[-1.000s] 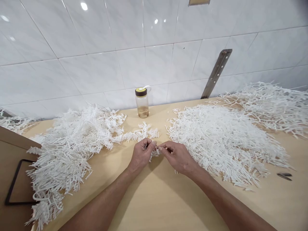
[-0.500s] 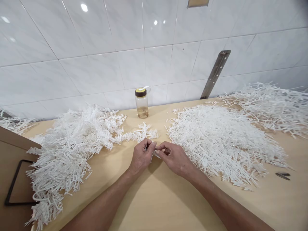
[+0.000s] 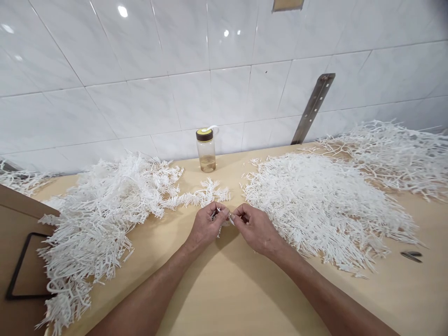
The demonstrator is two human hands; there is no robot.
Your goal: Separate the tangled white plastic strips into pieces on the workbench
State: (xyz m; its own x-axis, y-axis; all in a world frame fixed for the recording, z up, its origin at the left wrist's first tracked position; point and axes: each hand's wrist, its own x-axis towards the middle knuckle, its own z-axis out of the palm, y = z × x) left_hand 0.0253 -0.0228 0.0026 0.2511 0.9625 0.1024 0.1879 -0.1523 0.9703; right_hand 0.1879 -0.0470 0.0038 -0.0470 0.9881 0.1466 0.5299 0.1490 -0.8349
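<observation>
My left hand [image 3: 207, 225] is closed, thumb against fingers, on a small white branched strip [image 3: 221, 223] whose thin prongs stick out below the fingers. Facing it, my right hand [image 3: 252, 227] pinches at the strip's end with thumb and forefinger; what exactly lies in that pinch is too small to make out. Just beyond the hands lies a short row of white feathery strips [image 3: 205, 193]. It joins a large heap of white branched strips [image 3: 105, 205] on the left. Right of my right hand spreads a wide pile of thin white sticks [image 3: 322, 205].
A clear bottle [image 3: 207, 156] with a dark and yellow lid stands near the tiled wall. A perforated metal bar [image 3: 313, 109] leans there. More white branched pieces [image 3: 395, 154] lie far right, above a small dark tool [image 3: 412, 256]. A brown box [image 3: 26, 252] stands left.
My right hand has shifted slightly, its fingertips drawing closer to the left thumb. Both hands stay in the same spot over the table.
</observation>
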